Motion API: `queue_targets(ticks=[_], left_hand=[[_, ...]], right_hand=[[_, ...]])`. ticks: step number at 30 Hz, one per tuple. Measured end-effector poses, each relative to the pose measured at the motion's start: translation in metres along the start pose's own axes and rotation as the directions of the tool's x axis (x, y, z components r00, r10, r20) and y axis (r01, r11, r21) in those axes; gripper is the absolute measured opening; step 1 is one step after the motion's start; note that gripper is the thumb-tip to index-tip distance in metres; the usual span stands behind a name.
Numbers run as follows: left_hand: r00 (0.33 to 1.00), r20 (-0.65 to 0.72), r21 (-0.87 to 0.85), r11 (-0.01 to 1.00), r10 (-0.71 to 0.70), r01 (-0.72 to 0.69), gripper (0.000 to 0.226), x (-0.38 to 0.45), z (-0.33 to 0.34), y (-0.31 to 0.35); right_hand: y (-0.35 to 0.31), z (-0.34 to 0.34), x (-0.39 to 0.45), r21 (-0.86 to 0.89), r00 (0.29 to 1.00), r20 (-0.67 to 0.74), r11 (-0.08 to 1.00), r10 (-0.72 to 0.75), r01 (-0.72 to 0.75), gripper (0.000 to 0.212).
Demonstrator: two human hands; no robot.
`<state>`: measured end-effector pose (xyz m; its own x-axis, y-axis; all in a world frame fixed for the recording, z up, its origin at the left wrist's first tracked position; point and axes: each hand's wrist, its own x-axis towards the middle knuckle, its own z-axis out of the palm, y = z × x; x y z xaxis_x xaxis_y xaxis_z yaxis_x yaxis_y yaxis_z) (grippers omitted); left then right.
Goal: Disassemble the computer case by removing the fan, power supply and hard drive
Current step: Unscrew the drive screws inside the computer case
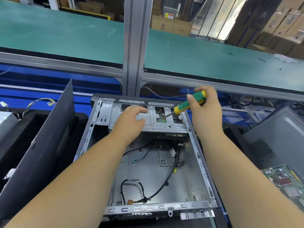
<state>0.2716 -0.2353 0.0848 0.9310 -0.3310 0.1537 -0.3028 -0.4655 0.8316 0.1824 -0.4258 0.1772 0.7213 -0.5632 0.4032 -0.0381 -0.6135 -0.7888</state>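
Flanking case [203, 163]: panel [41, 145], motherboard [284, 180]

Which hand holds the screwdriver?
The right hand grips the green-and-yellow screwdriver; the left hand only rests on the metal drive bracket.

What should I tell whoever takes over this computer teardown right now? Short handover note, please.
Right hand grips the green-and-yellow screwdriver, tip down in an opening of the drive bracket.
Left hand rests on that bracket, fingers loosely curled.
The computer case lies open; loose cables remain inside.
A circuit board lies on the right outside the case.
Left: likely free the drive under the bracket.
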Motion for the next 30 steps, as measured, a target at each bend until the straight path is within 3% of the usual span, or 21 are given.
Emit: queue_targets(ticks=[6,11,24,30], left_hand=[[0.948,0.233,0.317,0.905,0.216,-0.285,0.039,-0.004,0.009,0.003],[0.926,0.314,0.416,0.847,0.208,-0.331,0.049,-0.003,0.008,0.001],[0.933,0.294,0.368,0.876,0.209,-0.313,0.036,-0.004,0.006,0.001],[0.948,0.204,0.345,0.889,0.243,-0.302,0.025,-0.002,0.011,0.002]], right_hand=[[0.006,-0.003,-0.004,0.021,0.999,0.029,0.999,0.027,-0.028,0.018],[0.007,-0.001,-0.005,0.007,0.998,0.049,1.000,0.026,-0.027,0.018],[0.012,-0.009,-0.008,0.073,0.999,-0.014,0.997,0.029,-0.027,0.019],[0.020,0.000,-0.007,0.159,0.998,-0.032,0.986,0.061,-0.056,0.021]])
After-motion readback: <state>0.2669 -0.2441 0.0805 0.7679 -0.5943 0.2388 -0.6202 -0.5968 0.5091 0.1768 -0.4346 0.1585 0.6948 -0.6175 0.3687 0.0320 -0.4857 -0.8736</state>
